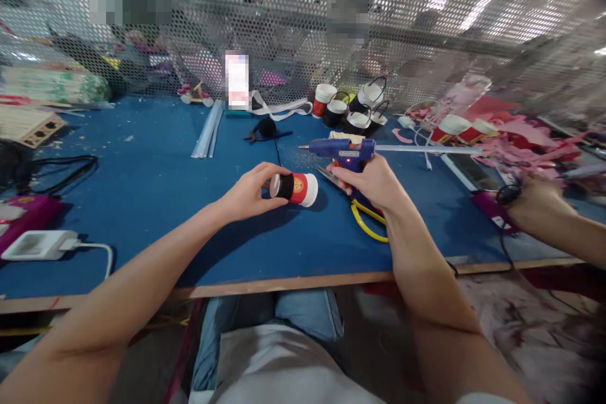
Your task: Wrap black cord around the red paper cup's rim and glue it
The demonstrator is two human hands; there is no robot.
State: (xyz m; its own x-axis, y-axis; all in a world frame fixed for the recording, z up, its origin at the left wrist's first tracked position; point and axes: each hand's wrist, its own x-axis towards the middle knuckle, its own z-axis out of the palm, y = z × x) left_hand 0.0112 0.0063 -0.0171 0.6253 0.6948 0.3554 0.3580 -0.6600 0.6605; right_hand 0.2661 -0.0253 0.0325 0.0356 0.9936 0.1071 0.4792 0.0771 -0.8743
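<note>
My left hand (258, 192) is closed around the black-banded end of a small paper cup (310, 190), which lies on its side just over the blue table. The cup has a red band with a gold emblem and a white rim pointing right. In my right hand (369, 180) is a blue hot glue gun (343, 149), its nozzle pointing left above and beyond the cup. A long clear glue stick (426, 149) sticks out of its back. Yellow-handled scissors (367, 221) lie beneath my right hand, partly hidden by it and the wrist.
Several cups (335, 112) with black handles stand at the back. Clear glue sticks (208, 129), a lit phone (237, 82) and white ribbon (284, 107) lie behind my left hand. A white power socket (40, 245) sits front left. Another person's hand (537, 202) works at the right.
</note>
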